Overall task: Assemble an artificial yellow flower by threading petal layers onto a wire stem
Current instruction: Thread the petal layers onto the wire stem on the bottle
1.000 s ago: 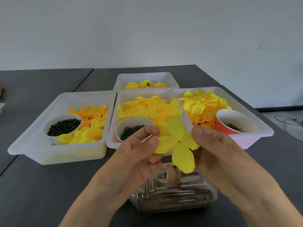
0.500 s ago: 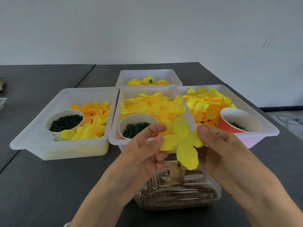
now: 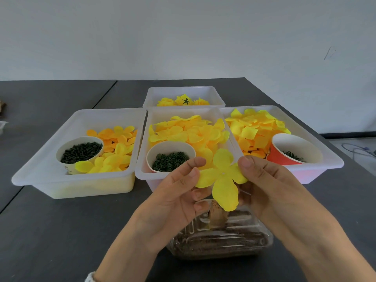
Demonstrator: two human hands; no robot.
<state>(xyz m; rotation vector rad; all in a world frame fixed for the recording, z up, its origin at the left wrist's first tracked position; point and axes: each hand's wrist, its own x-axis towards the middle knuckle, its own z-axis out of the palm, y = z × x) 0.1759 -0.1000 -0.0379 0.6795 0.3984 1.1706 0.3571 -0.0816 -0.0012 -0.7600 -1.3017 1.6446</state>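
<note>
Two hands, left (image 3: 179,192) and right (image 3: 266,186), pinching opposite lobes of one petal layer (image 3: 222,178): probably light, floppy fabric, best held near its centre hole.

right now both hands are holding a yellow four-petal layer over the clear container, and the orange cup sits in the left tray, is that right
Not quite. The head view shows the orange cup in the right tray, not the left one. The rest holds: the left hand and right hand both pinch the yellow four-petal layer over the clear container.
</note>
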